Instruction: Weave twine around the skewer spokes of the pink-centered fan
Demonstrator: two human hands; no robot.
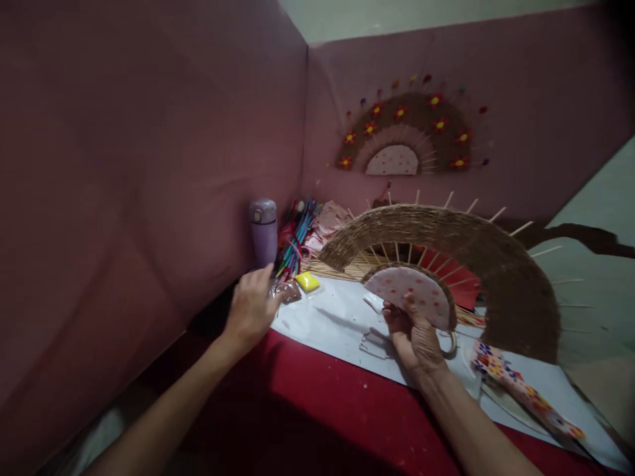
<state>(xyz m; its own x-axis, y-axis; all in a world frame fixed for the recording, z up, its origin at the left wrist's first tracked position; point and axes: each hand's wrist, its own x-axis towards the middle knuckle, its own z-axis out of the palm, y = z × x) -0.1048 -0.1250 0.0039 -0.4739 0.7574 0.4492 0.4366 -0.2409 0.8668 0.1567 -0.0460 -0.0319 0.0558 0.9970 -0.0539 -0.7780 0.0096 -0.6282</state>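
My right hand (417,334) grips the straight lower edge of a pale half-disc (409,291) with reddish dots. This half-disc is the centre of a large fan-shaped craft piece, whose brown wound arch (516,281) is joined to it by thin sticks that also poke out past the outer rim. To the left, my left hand (251,307) reaches over the table edge with thumb and fingers apart and nothing visible in it. Close by its fingertips lie a clear packet with something brown (288,291) and a small yellow packet (307,282).
A purple bottle (264,235) stands beyond my left hand, beside colourful pipe cleaners (300,231). White sheeting (337,317) covers part of the red table (317,396). A flower-patterned strip (528,390) lies right. A finished-looking flowered fan (404,129) hangs on the pink partition.
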